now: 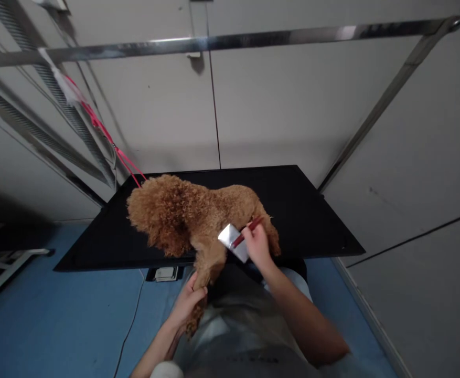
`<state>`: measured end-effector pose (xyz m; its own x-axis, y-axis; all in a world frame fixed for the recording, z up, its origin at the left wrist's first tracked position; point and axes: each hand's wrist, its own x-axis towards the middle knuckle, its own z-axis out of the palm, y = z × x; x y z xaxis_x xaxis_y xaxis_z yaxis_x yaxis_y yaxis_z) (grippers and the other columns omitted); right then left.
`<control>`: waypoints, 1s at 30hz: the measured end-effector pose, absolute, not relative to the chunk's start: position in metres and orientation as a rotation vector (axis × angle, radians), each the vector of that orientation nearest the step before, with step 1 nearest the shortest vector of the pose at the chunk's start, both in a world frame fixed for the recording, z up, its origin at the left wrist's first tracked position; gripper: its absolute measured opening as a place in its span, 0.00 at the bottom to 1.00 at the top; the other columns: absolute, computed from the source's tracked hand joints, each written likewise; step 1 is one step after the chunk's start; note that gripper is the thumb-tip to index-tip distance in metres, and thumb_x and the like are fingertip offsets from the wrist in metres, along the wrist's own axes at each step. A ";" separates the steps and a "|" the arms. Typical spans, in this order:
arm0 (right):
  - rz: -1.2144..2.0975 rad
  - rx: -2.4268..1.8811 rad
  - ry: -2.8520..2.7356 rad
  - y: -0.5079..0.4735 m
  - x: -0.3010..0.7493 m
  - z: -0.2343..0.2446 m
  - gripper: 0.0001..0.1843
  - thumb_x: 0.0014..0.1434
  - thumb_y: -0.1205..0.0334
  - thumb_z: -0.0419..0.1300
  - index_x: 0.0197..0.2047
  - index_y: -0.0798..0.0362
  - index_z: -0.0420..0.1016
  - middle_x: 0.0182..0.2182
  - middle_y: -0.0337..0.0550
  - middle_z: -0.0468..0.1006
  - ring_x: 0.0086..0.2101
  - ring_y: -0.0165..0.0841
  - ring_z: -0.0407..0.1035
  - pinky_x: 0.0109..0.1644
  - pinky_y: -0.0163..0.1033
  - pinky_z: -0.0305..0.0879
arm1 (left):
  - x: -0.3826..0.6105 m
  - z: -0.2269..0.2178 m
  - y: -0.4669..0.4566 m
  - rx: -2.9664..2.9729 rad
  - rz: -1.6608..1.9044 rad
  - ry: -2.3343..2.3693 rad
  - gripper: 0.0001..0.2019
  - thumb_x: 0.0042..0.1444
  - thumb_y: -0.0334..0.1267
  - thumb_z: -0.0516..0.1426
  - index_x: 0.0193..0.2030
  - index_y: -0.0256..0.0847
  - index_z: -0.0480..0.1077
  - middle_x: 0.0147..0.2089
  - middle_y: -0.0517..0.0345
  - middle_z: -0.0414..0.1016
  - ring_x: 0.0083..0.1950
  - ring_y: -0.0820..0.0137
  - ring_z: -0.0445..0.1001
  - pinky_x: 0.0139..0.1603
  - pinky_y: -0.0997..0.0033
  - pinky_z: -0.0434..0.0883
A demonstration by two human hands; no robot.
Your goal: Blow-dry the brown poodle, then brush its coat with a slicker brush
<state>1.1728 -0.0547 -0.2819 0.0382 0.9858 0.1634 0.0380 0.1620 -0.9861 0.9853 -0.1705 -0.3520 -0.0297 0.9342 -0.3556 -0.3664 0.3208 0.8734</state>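
Observation:
A curly brown dog is on the black grooming table, its head to the left. One of its legs stretches over the front edge toward me, and my left hand is wrapped round it. The paw hangs below my fingers. My right hand grips the dark red handle of a slicker brush. The brush's silver back faces up, close to the dog's side and the top of the leg. Whether its bristles touch the coat is hidden.
A pink lead runs from the dog's neck up to a metal bar across the table. Grey ribbed hoses hang at the left. A cable trails over the blue floor. Pale wall panels stand behind the table.

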 end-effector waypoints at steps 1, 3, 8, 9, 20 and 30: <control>1.015 -1.131 -1.249 -0.055 1.174 -0.281 0.07 0.56 0.59 0.53 0.38 0.50 0.67 0.28 0.38 0.74 0.30 0.33 0.70 0.35 0.38 0.68 | 0.984 -0.353 -0.171 0.588 1.151 1.103 0.30 0.41 0.38 0.65 0.54 0.42 0.66 0.26 0.64 0.71 0.25 0.75 0.67 0.25 0.78 0.61; 1.033 -1.092 -1.272 -0.058 1.175 -0.279 0.07 0.55 0.58 0.56 0.37 0.50 0.68 0.29 0.38 0.75 0.30 0.33 0.70 0.36 0.38 0.69 | 0.983 -0.355 -0.172 0.505 1.120 0.977 0.29 0.41 0.38 0.65 0.52 0.43 0.65 0.21 0.70 0.63 0.19 0.78 0.60 0.20 0.79 0.55; 1.091 -1.039 -1.283 -0.057 1.174 -0.280 0.09 0.54 0.56 0.56 0.36 0.51 0.66 0.25 0.37 0.73 0.27 0.33 0.70 0.32 0.38 0.69 | 0.977 -0.361 -0.172 0.401 1.079 0.736 0.25 0.39 0.40 0.66 0.44 0.46 0.63 0.18 0.74 0.51 0.16 0.83 0.47 0.18 0.81 0.47; 1.061 -1.046 -1.255 -0.056 1.174 -0.279 0.09 0.56 0.56 0.53 0.37 0.50 0.65 0.27 0.37 0.73 0.29 0.33 0.70 0.35 0.38 0.69 | 0.976 -0.363 -0.173 0.394 1.073 0.705 0.24 0.39 0.41 0.66 0.43 0.46 0.63 0.18 0.75 0.49 0.16 0.83 0.45 0.17 0.81 0.46; 1.194 -0.908 -1.431 -0.058 1.164 -0.273 0.10 0.56 0.58 0.56 0.41 0.50 0.65 0.30 0.38 0.73 0.32 0.32 0.71 0.40 0.39 0.70 | 0.992 -0.365 -0.168 0.485 1.095 0.635 0.23 0.43 0.45 0.65 0.44 0.47 0.62 0.19 0.75 0.49 0.15 0.83 0.44 0.16 0.82 0.47; 1.122 -0.888 -1.663 -0.033 1.161 -0.246 0.07 0.53 0.64 0.59 0.37 0.52 0.68 0.29 0.38 0.74 0.31 0.33 0.70 0.37 0.37 0.68 | 1.026 -0.357 -0.178 0.918 1.400 1.416 0.25 0.45 0.43 0.63 0.51 0.39 0.68 0.46 0.51 0.77 0.49 0.63 0.74 0.52 0.66 0.68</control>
